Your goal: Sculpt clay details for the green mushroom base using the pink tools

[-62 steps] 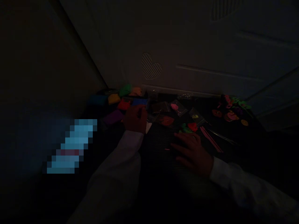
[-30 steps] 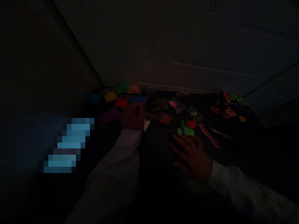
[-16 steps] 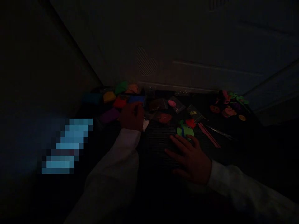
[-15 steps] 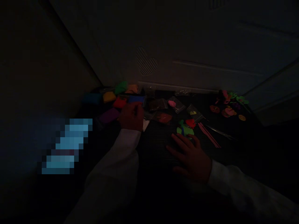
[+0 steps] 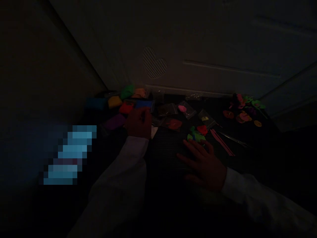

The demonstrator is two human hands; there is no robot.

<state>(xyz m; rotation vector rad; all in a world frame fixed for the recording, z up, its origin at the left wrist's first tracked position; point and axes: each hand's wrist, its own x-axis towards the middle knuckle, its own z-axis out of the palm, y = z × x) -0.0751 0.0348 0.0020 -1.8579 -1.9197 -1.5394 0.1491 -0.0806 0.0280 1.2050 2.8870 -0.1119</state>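
Observation:
The scene is very dark. My left hand (image 5: 138, 124) is closed, fingers curled downward among the colored packets. A pale scrap (image 5: 154, 132) shows by its right side; whether the fingers grip it is hidden. My right hand (image 5: 204, 165) lies with fingers spread, palm down, over the dark ridged surface. Its fingertips reach the lower edge of a small green clay figure (image 5: 196, 136) with a blue band. A red piece (image 5: 202, 129) touches or adjoins that figure. Just right of it lie pink clay tools (image 5: 221, 142) and scissors (image 5: 234, 138).
Purple (image 5: 115, 121), red (image 5: 126, 107), yellow (image 5: 114, 101) and blue (image 5: 95, 103) clay packs sit at the left. Clear bags (image 5: 167, 109) line the middle. Clay flowers (image 5: 244, 102) are at the back right. A blurred bright panel (image 5: 71, 148) stands left; a pale door (image 5: 210, 49) rises behind.
The view has shifted slightly. My right hand has slid a little right, with its fingers still spread. My left hand stays closed in about the same spot.

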